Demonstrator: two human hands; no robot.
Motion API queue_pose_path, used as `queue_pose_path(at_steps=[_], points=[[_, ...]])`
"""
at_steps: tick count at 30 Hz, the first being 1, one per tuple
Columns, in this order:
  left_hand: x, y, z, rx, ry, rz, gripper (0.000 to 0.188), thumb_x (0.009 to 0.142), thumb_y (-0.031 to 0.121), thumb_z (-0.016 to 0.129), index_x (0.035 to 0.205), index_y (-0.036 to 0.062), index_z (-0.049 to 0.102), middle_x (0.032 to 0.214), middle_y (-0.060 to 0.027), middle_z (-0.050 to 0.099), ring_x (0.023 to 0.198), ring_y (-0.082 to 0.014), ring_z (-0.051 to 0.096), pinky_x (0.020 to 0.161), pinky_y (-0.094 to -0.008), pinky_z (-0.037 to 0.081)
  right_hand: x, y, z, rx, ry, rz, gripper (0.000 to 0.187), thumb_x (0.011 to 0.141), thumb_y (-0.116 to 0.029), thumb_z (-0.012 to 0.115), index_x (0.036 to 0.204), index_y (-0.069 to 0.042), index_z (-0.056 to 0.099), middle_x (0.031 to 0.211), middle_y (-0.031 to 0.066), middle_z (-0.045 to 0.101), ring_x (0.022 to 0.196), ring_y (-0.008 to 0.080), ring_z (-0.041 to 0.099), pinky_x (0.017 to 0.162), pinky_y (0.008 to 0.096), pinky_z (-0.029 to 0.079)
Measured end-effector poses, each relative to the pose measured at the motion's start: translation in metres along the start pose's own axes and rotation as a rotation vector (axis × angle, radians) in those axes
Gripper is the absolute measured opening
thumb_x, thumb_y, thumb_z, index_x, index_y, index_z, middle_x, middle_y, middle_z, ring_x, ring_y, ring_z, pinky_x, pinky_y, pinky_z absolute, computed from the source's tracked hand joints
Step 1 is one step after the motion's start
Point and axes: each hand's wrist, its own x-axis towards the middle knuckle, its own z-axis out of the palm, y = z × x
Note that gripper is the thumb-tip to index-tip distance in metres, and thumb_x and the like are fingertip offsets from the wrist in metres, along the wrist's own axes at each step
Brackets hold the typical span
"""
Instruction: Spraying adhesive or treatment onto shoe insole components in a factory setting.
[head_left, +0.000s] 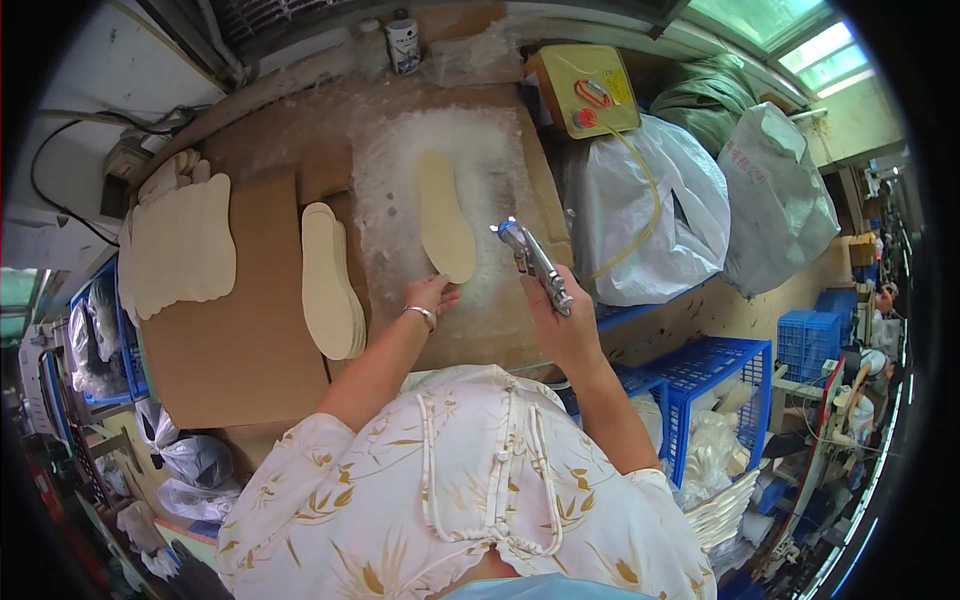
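Observation:
A pale cream insole (446, 222) lies on a whitish, residue-coated patch (385, 200) of the cardboard work surface. My left hand (430, 295), with a bracelet at the wrist, closes its fingers on the insole's near end. To the right, my right hand (563, 325) grips a metal spray gun (537, 262) with a blue part at its front. The gun is held beside the insole, apart from it, its nozzle toward the coated patch. Left of the patch is a neat stack of insoles (333, 285).
More insoles (185, 245) lie overlapped on brown cardboard (230, 365) at the left. A yellow can (590, 85) with a hose stands at the back right, beside white sacks (650, 215). A bottle (403, 42) is at the far edge. Blue crates (715, 365) stand near my right arm.

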Motion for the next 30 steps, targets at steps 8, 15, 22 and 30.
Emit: queue_pose_path(at_steps=[8, 15, 22, 30], points=[[0.002, -0.004, -0.005, 0.04, -0.027, -0.027, 0.024, 0.091, 0.018, 0.061, 0.107, 0.0005, 0.061, 0.094, -0.0098, 0.067, 0.076, -0.0209, 0.068, 0.061, -0.0293, 0.057, 0.001, -0.002, -0.004, -0.022, 0.04, 0.05, 0.027, 0.092, -0.026, 0.065, 0.101, -0.002, 0.059, 0.069, 0.0096, 0.058, 0.06, 0.0169, 0.053, 0.059, 0.0305, 0.045], [0.005, -0.006, -0.007, 0.052, -0.045, -0.017, 0.025, 0.091, 0.019, 0.061, 0.107, -0.0005, 0.06, 0.094, -0.0099, 0.067, 0.075, -0.0205, 0.067, 0.06, -0.0295, 0.056, -0.004, -0.004, -0.002, -0.006, 0.034, -0.018, 0.023, 0.092, -0.023, 0.064, 0.1, -0.002, 0.059, 0.068, 0.0096, 0.056, 0.058, 0.0169, 0.05, 0.058, 0.0308, 0.044], [0.004, -0.006, -0.007, 0.048, -0.043, -0.005, 0.026, 0.091, 0.018, 0.06, 0.106, -0.0021, 0.06, 0.095, -0.0108, 0.067, 0.074, -0.0211, 0.067, 0.059, -0.0296, 0.056, -0.013, -0.008, -0.007, -0.063, -0.005, -0.014, 0.023, 0.093, -0.023, 0.063, 0.1, -0.002, 0.059, 0.068, 0.0116, 0.057, 0.057, 0.0204, 0.051, 0.057, 0.032, 0.045], [0.005, -0.005, -0.007, 0.066, -0.04, -0.01, 0.023, 0.09, 0.019, 0.061, 0.106, 0.0017, 0.061, 0.092, -0.0089, 0.066, 0.075, -0.0209, 0.068, 0.06, -0.0298, 0.056, -0.017, -0.004, -0.008, -0.052, -0.011, -0.013, 0.026, 0.092, -0.026, 0.064, 0.099, -0.002, 0.059, 0.067, 0.0123, 0.058, 0.057, 0.0218, 0.052, 0.057, 0.0326, 0.045]])
